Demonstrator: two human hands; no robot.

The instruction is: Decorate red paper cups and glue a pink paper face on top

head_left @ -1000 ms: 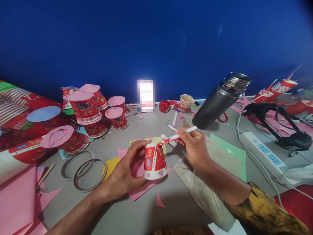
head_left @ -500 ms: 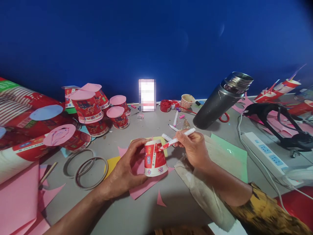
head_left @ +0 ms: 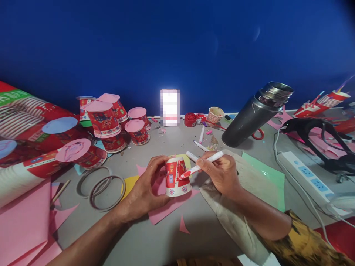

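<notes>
My left hand (head_left: 146, 186) is wrapped round an upside-down red and white paper cup (head_left: 174, 177) that stands on a pink sheet of paper (head_left: 166, 210). My right hand (head_left: 220, 171) pinches a white marker with a red tip (head_left: 201, 166), and the tip touches the cup's side near its lower half. A second white marker (head_left: 192, 156) lies just behind the cup.
Several red paper cups with pink paper lids (head_left: 109, 122) crowd the back left. Two tape rings (head_left: 101, 186) lie left of my hand. A dark steel flask (head_left: 255, 114) stands at the back right, with a white power strip (head_left: 305, 173) and cable beyond a green sheet (head_left: 266, 175).
The marker's tip has slid down from the cup's top edge to its side. My hands and the cup have shifted slightly toward me.
</notes>
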